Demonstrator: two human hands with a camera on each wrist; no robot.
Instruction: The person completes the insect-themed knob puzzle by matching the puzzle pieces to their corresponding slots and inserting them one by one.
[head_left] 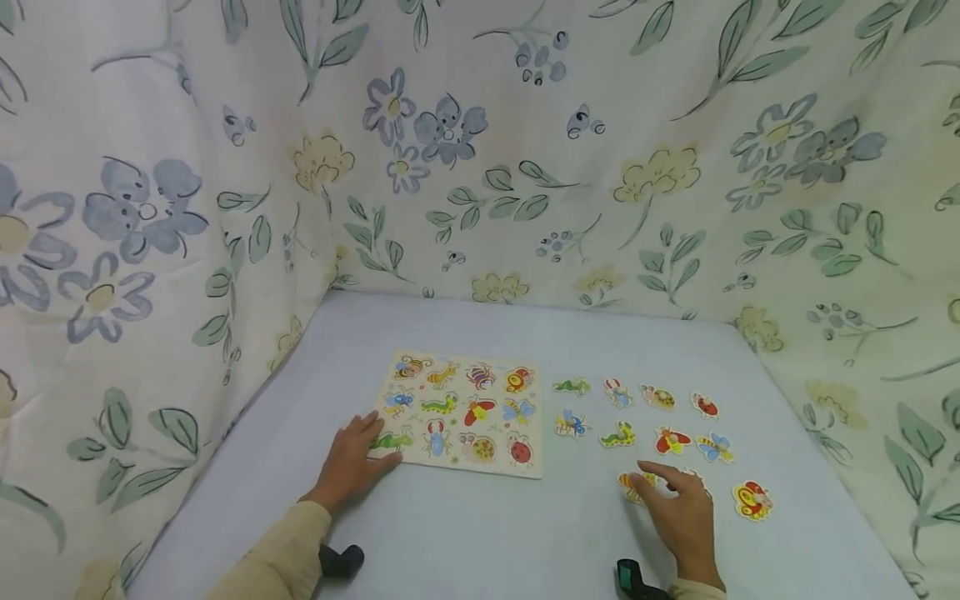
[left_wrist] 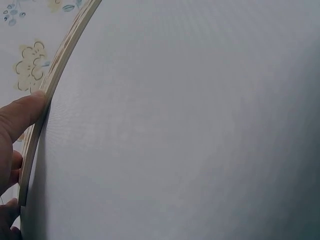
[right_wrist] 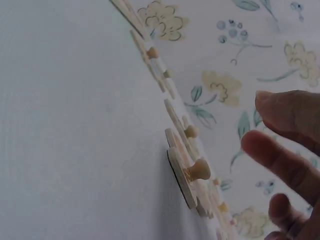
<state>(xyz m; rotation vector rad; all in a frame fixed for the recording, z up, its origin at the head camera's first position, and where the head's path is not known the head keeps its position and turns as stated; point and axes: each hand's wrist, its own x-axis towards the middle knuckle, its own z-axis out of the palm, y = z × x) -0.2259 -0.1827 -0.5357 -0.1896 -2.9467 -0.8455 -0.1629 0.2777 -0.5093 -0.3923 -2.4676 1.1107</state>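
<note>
A wooden puzzle board (head_left: 465,469) with several rows of colourful insect pictures lies flat on the table. My left hand (head_left: 351,461) rests at its lower left corner, fingers extended along the left side and thumb at the front edge. In the left wrist view, the thumb (left_wrist: 27,112) touches the board's edge (left_wrist: 65,55). My right hand (head_left: 678,508) hovers over a yellow striped insect piece (head_left: 632,486), with a gap between thumb and index finger. From the right wrist view, the fingers are apart from the nearest piece's knob (right_wrist: 200,170). Another piece (head_left: 692,478) is mostly hidden behind that hand.
Right of the board lie several loose knobbed pieces in rows, among them a grasshopper (head_left: 572,385), a snail (head_left: 658,397), a caterpillar (head_left: 618,435) and a butterfly (head_left: 752,501). Floral curtains (head_left: 480,167) enclose the white table (head_left: 480,542) at the back and sides.
</note>
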